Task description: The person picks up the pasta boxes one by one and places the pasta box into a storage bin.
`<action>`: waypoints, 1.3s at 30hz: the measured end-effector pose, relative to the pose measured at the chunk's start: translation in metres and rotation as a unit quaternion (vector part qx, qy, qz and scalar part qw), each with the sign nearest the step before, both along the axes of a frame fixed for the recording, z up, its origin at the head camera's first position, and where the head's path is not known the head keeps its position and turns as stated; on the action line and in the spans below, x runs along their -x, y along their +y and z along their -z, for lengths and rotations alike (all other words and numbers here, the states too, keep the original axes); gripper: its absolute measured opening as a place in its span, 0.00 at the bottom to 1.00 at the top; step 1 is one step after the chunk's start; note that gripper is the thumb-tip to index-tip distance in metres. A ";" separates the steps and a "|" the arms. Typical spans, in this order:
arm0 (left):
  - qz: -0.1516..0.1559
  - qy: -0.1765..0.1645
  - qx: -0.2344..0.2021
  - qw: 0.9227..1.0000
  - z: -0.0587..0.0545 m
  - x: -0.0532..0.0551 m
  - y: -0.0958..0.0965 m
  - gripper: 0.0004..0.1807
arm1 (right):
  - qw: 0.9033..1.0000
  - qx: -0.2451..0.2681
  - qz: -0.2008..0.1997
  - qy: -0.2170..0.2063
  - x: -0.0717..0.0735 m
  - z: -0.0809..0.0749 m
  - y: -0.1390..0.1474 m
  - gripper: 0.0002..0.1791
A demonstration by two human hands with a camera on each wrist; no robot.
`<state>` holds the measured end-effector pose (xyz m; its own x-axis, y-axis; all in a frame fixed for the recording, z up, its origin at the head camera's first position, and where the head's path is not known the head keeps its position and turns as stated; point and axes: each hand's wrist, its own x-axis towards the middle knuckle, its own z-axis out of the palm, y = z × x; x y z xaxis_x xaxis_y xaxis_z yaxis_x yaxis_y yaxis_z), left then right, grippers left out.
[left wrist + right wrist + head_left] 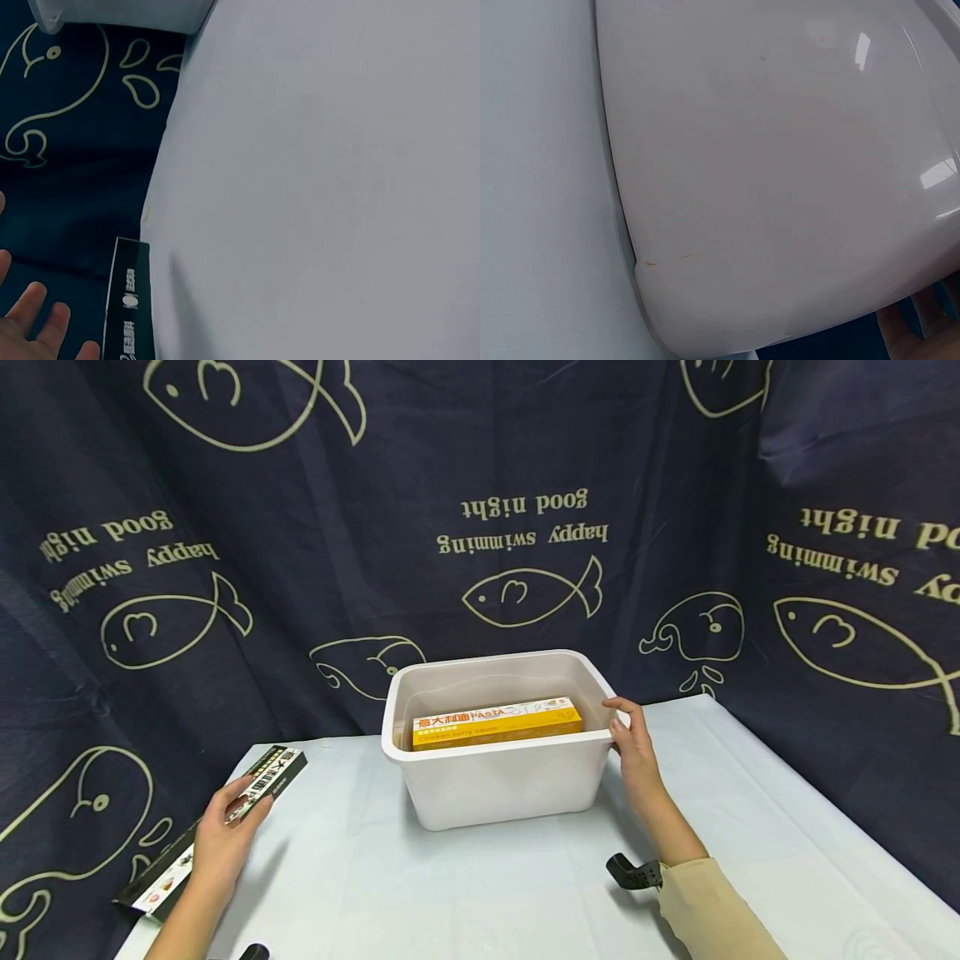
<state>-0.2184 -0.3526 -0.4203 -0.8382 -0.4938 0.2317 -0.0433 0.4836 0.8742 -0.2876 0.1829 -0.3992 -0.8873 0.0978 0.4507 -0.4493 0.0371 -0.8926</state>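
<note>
At the table's left edge lies a long black and white pasta box, partly jutting past the edge. My left hand is over the middle of this box, its fingers spread. In the left wrist view those fingers look loosely extended beside the dark box; whether they touch it I cannot tell. My right hand holds the right rim of a white plastic bin. Inside the bin rests a yellow and white pasta box. The bin's smooth wall fills most of the right wrist view.
A white cloth covers the table. Behind it and along both sides hangs a dark blue curtain printed with fish and lettering. A black wrist device is strapped on the right arm near a beige sleeve.
</note>
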 end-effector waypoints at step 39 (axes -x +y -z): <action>-0.106 -0.118 0.068 0.985 0.007 -0.029 -0.056 0.42 | 1.000 -0.001 -0.004 -0.001 0.000 0.001 0.002 0.22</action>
